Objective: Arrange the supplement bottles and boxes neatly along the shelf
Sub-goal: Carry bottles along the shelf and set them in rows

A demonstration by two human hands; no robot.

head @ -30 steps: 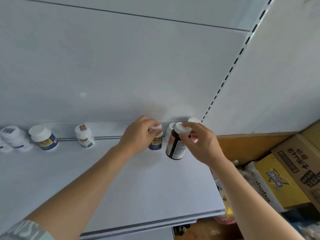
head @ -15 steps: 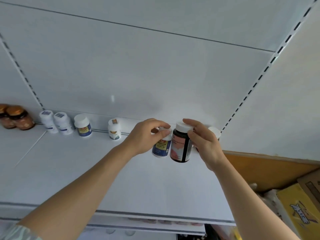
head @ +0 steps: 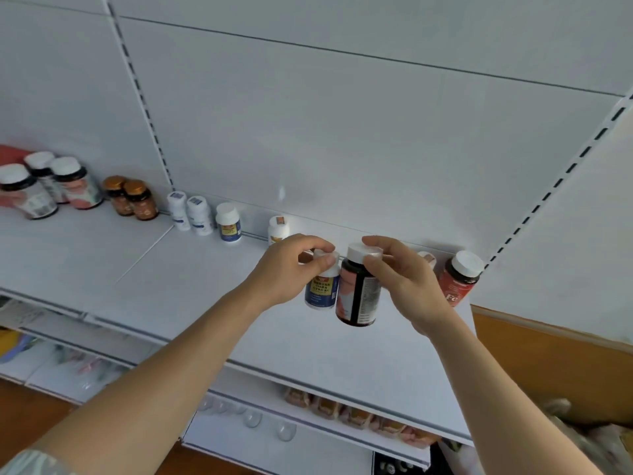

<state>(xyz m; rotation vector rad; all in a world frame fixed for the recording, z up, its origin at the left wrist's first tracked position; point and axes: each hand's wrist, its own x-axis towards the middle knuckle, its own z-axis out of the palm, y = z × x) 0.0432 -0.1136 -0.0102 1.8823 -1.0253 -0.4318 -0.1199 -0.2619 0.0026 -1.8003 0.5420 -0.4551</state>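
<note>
My left hand (head: 289, 269) pinches the white cap of a small white bottle with a blue label (head: 321, 291), held just above the white shelf (head: 191, 289). Right beside it, my right hand (head: 404, 282) grips the cap of a taller dark bottle with a pink label (head: 358, 296), also lifted off the shelf. The two bottles nearly touch. Along the back stand a white bottle (head: 278, 229), a blue-labelled bottle (head: 228, 222), two white bottles (head: 190, 214), two amber bottles (head: 135, 200) and three dark bottles (head: 44, 188).
A red-labelled dark bottle (head: 459, 277) and a small bottle (head: 426, 260) stand at the shelf's right end behind my right hand. A lower shelf (head: 342, 416) holds packets. Brown cardboard (head: 548, 358) lies to the right.
Both hands have lifted their bottles and carried them forward, away from the back wall. The view has swung left, revealing more bottles on the left part of the shelf.
</note>
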